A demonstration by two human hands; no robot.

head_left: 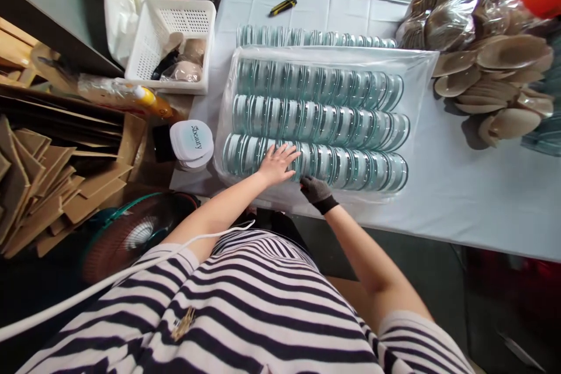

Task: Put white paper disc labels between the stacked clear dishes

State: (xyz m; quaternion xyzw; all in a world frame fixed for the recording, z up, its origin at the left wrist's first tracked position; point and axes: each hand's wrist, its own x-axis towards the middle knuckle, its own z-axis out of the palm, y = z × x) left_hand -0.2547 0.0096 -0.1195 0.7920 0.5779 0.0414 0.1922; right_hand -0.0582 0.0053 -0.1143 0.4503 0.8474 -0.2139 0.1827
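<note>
My bare left hand [278, 165] lies with fingers spread on the front row of clear plastic shells [363, 169]. Just to its right, my right hand [315, 189], in a dark grey glove, is closed at the near edge of that row. Whatever its fingers hold, if anything, is hidden. Behind the front row run a middle row of shells [324, 123] and a back row of shells [319, 83]. The three rows of round-ended shells lie on their sides in a clear plastic bag [423, 70]. Another row of shells [315, 38] sits beyond the bag.
A yellow-and-black box cutter [283, 7] lies at the back of the white-covered table [477, 198]. Brown cup-shaped pads [495, 87] are piled at right. At left stand a white basket [144, 47], a stack of printed white cards [193, 139] and a fan [135, 234].
</note>
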